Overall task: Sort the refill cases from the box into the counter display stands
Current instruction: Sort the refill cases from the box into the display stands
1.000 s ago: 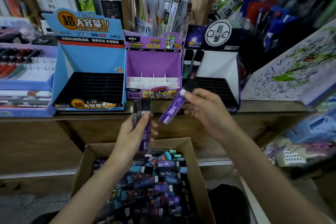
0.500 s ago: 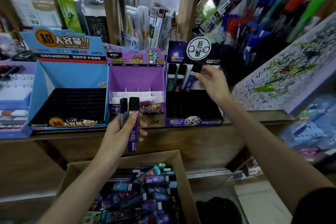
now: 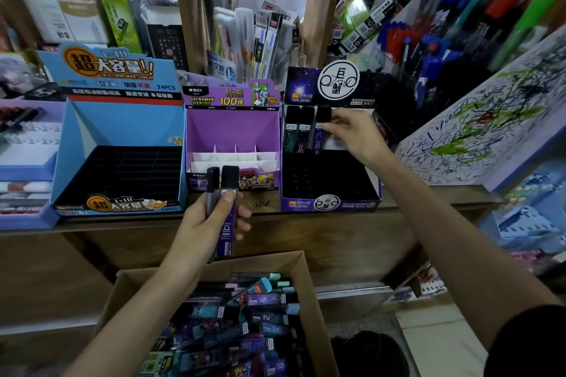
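cramped stationery shop, racks of pens (image 3: 428,49) behind a wooden table (image 3: 306,223) carrying a blue stand (image 3: 122,131), a purple stand (image 3: 232,131) and a dark stand (image 3: 330,202) side by side. below it, an open cardboard box (image 3: 301,285) heaped with refill cases (image 3: 245,315): slim, black-capped, with purple, teal and dark labels. right hand (image 3: 355,131) at the dark stand's back row, fingers pinching the cap of a purple case (image 3: 318,138), third beside two others. left hand (image 3: 205,223) in front of the purple stand, fingers wrapped round two upright cases (image 3: 228,223).

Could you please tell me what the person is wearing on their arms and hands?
The left hand and right hand are bare: no gloves, rings or watch show. The only clothing visible is a dark sleeve high on the right arm.
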Tool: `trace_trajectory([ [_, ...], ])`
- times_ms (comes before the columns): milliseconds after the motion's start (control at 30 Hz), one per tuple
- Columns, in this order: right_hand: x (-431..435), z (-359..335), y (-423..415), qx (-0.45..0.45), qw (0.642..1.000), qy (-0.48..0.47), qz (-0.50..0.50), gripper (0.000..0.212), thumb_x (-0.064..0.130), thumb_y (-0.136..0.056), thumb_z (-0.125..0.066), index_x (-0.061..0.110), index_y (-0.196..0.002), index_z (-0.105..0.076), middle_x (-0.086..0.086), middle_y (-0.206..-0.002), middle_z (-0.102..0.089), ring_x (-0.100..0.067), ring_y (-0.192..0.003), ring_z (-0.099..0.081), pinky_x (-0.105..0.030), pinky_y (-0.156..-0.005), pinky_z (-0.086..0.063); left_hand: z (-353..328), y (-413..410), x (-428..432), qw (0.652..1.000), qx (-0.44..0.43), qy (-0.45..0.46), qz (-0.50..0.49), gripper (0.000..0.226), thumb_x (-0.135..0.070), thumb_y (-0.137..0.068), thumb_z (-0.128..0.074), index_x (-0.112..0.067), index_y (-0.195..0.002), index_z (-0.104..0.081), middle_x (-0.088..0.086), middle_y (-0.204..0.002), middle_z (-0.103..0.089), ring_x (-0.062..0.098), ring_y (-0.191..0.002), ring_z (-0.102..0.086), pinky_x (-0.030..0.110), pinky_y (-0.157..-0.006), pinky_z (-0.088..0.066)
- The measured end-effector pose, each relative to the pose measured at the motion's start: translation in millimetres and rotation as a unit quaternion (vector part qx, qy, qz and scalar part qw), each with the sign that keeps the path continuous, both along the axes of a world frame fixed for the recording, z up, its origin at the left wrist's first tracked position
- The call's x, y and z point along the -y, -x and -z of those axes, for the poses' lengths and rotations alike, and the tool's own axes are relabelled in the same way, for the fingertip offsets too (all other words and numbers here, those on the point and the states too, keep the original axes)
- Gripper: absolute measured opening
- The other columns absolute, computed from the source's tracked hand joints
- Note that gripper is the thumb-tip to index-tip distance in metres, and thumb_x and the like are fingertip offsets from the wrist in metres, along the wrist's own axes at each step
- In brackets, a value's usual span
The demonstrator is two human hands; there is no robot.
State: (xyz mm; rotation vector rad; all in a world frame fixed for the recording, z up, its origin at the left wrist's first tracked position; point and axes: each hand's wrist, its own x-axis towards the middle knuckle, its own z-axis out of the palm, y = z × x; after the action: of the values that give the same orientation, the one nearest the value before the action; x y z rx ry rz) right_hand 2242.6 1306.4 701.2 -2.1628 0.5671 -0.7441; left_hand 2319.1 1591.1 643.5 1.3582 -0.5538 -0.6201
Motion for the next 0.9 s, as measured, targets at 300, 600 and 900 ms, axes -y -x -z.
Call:
trace_trajectory([
  [300,-5,14,-11,-0.027,0.994,-0.010,0.107,0.016,0.013,-0.088,-0.065,-0.002,-0.086,-0.071,-0.007,-0.073,-0.068,-0.009,-0.060,-0.062,-0.029,-0.067,-0.056,3,7,2,1.000,-0.006,-0.001,0.016,0.036,-0.039,-0.081,-0.049,-0.012,-0.102,-0.059,-0.001,-0.074,-0.071,0.010,-0.064,-0.066,0.020,-0.055,-0.054],
  [600,-75,2,30,-0.049,0.997,-0.029,0.053,0.022,0.038,-0.094,-0.052,0.022,-0.089,-0.066,0.006,-0.086,-0.070,-0.011,-0.082,-0.066,-0.027,-0.077,-0.050,-2,12,-1,0.998,-0.013,0.028,0.048,0.035,-0.038,-0.083,-0.049,-0.010,-0.103,-0.059,0.002,-0.078,-0.071,0.014,-0.067,-0.067,0.021,-0.057,-0.054],
  [900,-158,10,37,0.058,0.959,-0.241,-0.138,0.010,0.012,-0.091,-0.059,0.007,-0.085,-0.066,0.002,-0.074,-0.063,-0.003,-0.071,-0.060,-0.013,-0.066,-0.048,-4,28,10,0.996,-0.001,0.026,0.089,0.035,-0.039,-0.083,-0.051,-0.012,-0.102,-0.060,0.003,-0.078,-0.072,0.016,-0.071,-0.069,0.025,-0.062,-0.057],
])
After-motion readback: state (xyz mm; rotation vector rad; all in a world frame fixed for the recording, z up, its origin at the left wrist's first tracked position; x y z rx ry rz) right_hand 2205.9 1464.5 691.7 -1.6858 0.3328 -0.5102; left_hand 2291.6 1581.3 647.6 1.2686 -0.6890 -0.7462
